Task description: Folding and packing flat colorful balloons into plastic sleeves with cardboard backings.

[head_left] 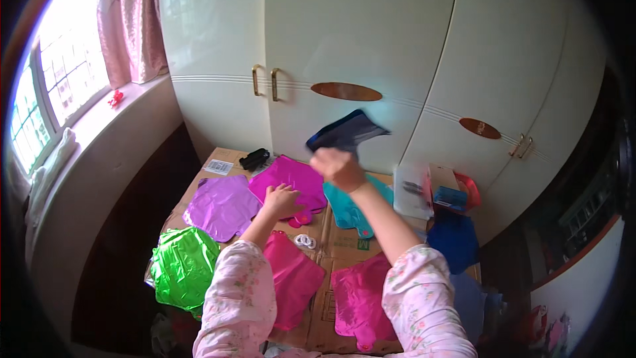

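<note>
My right hand [339, 167] is raised above the far side of the cardboard, closed on a dark blue foil sheet [349, 131] that is smeared by motion. My left hand [283, 200] hovers over or rests on a magenta flat foil balloon [289, 176], fingers apart and holding nothing; I cannot tell whether it touches. A teal flat foil balloon [344, 207] lies below my right forearm. Nearer are two pink flat foil balloons, the left one [289, 285] and the right one [361, 298]. Some white rings [305, 241] sit between them and the magenta one.
To the left lie a purple foil balloon [222, 207] and a crumpled green one [185, 268]. A black object [254, 159] stands at the cardboard's [228, 154] far edge. On the right are a clear box [411, 192], a red basket [472, 189] and blue foil [454, 242]. Cabinet doors [358, 26] rise behind.
</note>
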The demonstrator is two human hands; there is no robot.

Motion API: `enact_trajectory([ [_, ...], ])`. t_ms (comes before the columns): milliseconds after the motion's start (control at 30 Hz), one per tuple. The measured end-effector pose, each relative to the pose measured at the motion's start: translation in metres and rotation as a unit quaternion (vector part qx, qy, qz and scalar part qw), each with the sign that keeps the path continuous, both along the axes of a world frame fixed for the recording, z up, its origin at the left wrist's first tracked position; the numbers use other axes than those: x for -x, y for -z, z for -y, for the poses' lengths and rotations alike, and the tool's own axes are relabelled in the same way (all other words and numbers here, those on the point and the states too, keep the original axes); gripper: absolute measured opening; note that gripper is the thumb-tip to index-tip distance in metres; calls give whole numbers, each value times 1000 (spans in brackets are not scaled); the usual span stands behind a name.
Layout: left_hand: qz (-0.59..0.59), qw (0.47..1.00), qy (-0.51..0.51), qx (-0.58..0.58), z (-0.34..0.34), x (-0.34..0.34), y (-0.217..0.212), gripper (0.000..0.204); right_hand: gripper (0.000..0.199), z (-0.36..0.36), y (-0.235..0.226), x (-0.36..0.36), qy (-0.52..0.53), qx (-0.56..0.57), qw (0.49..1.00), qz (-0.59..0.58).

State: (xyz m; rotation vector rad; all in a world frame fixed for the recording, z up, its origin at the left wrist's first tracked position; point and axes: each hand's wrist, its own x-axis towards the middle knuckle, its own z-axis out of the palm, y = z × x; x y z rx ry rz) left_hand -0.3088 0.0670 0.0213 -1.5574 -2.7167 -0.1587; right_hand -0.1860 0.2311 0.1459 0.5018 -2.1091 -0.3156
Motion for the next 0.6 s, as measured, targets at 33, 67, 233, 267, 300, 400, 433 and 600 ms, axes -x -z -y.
enact_trajectory([
  [33, -1, 1000, -23, -4, 16, 9, 1, 55, 4, 10, 24, 13, 11, -16, 998, 62],
  [67, 5, 999, -40, 22, 29, 16, 2, 52, 4, 18, 50, 27, -19, -32, 997, 71],
  [233, -40, 999, -31, -8, 90, 46, 57, 43, 5, 54, 150, 51, -56, -5, 973, 224],
  [267, -57, 998, -13, -35, 98, 55, 75, 41, 8, 62, 157, 51, -62, 28, 964, 259],
  [300, -67, 996, 2, -51, 103, 57, 83, 38, 8, 69, 161, 48, -57, 52, 960, 269],
  [400, -73, 993, 19, -85, 112, 54, 90, 31, 12, 80, 164, 42, -51, 119, 945, 301],
  [433, -56, 994, 17, -94, 101, 39, 73, 29, 13, 71, 172, 42, -20, 124, 944, 306],
  [600, -55, 997, -8, -47, 98, 22, 44, 32, 16, 71, 181, 53, 48, 262, 906, 327],
])
